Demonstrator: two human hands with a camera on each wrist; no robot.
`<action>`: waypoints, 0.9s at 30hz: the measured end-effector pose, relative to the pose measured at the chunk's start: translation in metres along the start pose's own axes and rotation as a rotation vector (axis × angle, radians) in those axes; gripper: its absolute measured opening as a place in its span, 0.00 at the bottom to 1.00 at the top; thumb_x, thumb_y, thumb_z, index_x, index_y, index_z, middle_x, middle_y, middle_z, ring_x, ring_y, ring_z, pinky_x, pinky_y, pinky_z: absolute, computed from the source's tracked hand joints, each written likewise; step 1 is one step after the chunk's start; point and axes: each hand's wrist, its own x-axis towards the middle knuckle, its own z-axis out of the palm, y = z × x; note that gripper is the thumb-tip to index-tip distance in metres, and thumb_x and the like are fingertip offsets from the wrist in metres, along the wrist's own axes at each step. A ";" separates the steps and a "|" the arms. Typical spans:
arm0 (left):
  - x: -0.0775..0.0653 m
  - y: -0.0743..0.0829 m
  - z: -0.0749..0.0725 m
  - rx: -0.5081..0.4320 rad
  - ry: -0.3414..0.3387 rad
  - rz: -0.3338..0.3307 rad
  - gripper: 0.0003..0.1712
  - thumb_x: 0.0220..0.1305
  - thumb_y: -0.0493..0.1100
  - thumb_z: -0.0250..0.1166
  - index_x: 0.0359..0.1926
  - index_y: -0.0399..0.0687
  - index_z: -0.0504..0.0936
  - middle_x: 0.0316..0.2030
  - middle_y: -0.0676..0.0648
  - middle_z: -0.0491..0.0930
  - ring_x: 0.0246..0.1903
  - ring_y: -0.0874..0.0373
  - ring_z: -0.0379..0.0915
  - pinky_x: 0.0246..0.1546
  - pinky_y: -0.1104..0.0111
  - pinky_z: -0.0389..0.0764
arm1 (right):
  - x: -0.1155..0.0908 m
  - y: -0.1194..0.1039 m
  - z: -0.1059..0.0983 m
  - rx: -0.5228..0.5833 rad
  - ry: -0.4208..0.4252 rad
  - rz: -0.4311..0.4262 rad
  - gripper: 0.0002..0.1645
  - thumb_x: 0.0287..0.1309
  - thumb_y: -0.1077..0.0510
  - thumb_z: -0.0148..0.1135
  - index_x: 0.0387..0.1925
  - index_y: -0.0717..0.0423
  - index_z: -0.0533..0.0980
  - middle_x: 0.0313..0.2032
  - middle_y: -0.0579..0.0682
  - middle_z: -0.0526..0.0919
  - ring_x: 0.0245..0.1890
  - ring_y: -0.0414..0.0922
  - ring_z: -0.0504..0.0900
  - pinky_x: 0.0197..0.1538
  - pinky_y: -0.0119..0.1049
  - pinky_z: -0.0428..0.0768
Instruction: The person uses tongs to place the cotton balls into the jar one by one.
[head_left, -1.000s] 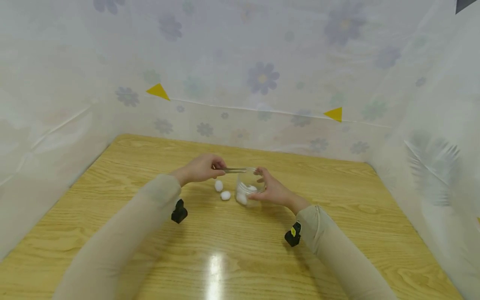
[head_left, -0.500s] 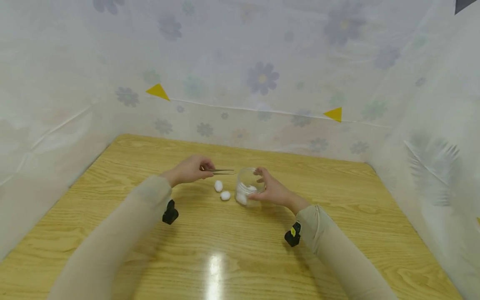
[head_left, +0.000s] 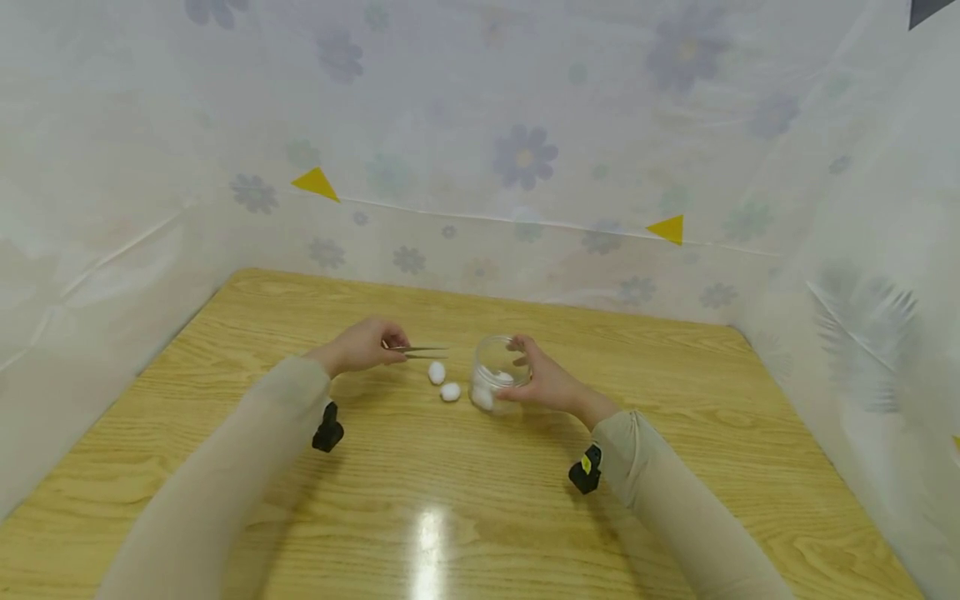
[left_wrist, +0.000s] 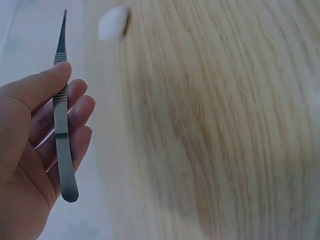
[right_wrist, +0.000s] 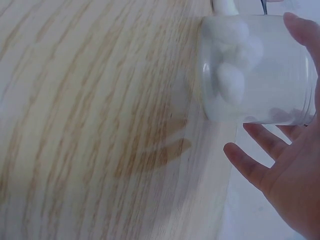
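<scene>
My left hand (head_left: 369, 343) pinches metal tweezers (left_wrist: 61, 115) between thumb and fingers. The tips of the tweezers point right, apart from each other with nothing between them, above and just behind two white cotton balls (head_left: 437, 372) on the table. A clear glass jar (head_left: 483, 360) stands upright to the right of those balls, with several cotton balls (right_wrist: 231, 82) at its bottom. Around the jar's right side my right hand (head_left: 551, 379) holds it, thumb at the near side and fingers at the far side near the rim.
The wood-grain table (head_left: 465, 483) reaches back to a pale flower-patterned curtain (head_left: 450, 150), which also hangs at both sides. Yellow triangles (head_left: 318, 183) mark the back curtain. A small black wrist camera (head_left: 327, 429) hangs below each sleeve.
My left hand has drawn the tweezers left, from over the jar's mouth to beside the loose cotton balls. My right hand and the jar have stayed in place.
</scene>
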 end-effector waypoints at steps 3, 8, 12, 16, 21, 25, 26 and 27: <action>-0.002 -0.003 0.000 -0.004 -0.016 -0.025 0.11 0.62 0.39 0.62 0.44 0.38 0.80 0.41 0.41 0.81 0.40 0.52 0.77 0.39 0.62 0.79 | 0.000 0.000 0.000 -0.007 0.000 -0.003 0.54 0.53 0.47 0.67 0.69 0.55 0.45 0.69 0.57 0.53 0.66 0.58 0.61 0.60 0.55 0.69; -0.005 -0.004 0.001 -0.018 -0.037 -0.051 0.12 0.62 0.39 0.62 0.45 0.37 0.79 0.39 0.40 0.81 0.34 0.54 0.78 0.35 0.65 0.79 | 0.000 0.001 0.000 -0.012 0.002 -0.005 0.53 0.53 0.47 0.67 0.69 0.55 0.45 0.69 0.57 0.53 0.66 0.58 0.61 0.60 0.55 0.69; -0.004 -0.007 0.004 -0.001 -0.043 -0.068 0.11 0.62 0.39 0.62 0.43 0.38 0.80 0.37 0.42 0.81 0.34 0.56 0.77 0.36 0.64 0.79 | 0.000 0.001 0.000 -0.008 0.002 -0.008 0.53 0.53 0.47 0.67 0.69 0.55 0.45 0.69 0.57 0.54 0.66 0.59 0.61 0.60 0.56 0.69; -0.004 -0.009 0.009 0.029 -0.059 -0.090 0.10 0.62 0.40 0.62 0.42 0.40 0.81 0.37 0.43 0.82 0.36 0.56 0.77 0.38 0.63 0.78 | 0.000 0.001 0.000 -0.012 0.004 -0.012 0.53 0.53 0.47 0.67 0.69 0.55 0.45 0.69 0.57 0.54 0.66 0.59 0.61 0.60 0.56 0.69; -0.006 -0.007 0.012 0.086 -0.087 -0.086 0.11 0.63 0.40 0.61 0.44 0.40 0.81 0.39 0.43 0.82 0.39 0.54 0.78 0.40 0.62 0.79 | 0.001 0.002 0.001 -0.014 0.007 -0.011 0.52 0.52 0.47 0.68 0.68 0.54 0.46 0.69 0.57 0.54 0.66 0.58 0.61 0.60 0.55 0.69; -0.006 -0.004 0.012 0.124 -0.093 -0.076 0.11 0.62 0.40 0.62 0.44 0.40 0.81 0.40 0.42 0.82 0.40 0.52 0.78 0.41 0.61 0.79 | 0.001 0.001 0.001 -0.019 0.006 -0.011 0.53 0.52 0.48 0.68 0.69 0.55 0.46 0.69 0.57 0.53 0.66 0.58 0.61 0.60 0.55 0.69; -0.006 -0.003 0.012 0.132 -0.093 -0.073 0.12 0.62 0.40 0.62 0.44 0.39 0.81 0.40 0.42 0.82 0.40 0.52 0.78 0.41 0.60 0.79 | 0.000 0.001 0.001 -0.019 0.005 -0.012 0.53 0.52 0.48 0.68 0.69 0.55 0.45 0.69 0.57 0.53 0.66 0.58 0.61 0.60 0.55 0.69; -0.006 -0.003 0.012 0.141 -0.092 -0.070 0.12 0.62 0.40 0.62 0.44 0.39 0.81 0.40 0.42 0.82 0.40 0.52 0.78 0.42 0.60 0.79 | 0.000 0.000 0.001 -0.019 0.004 -0.012 0.54 0.52 0.48 0.68 0.69 0.55 0.45 0.69 0.57 0.53 0.66 0.58 0.61 0.60 0.55 0.69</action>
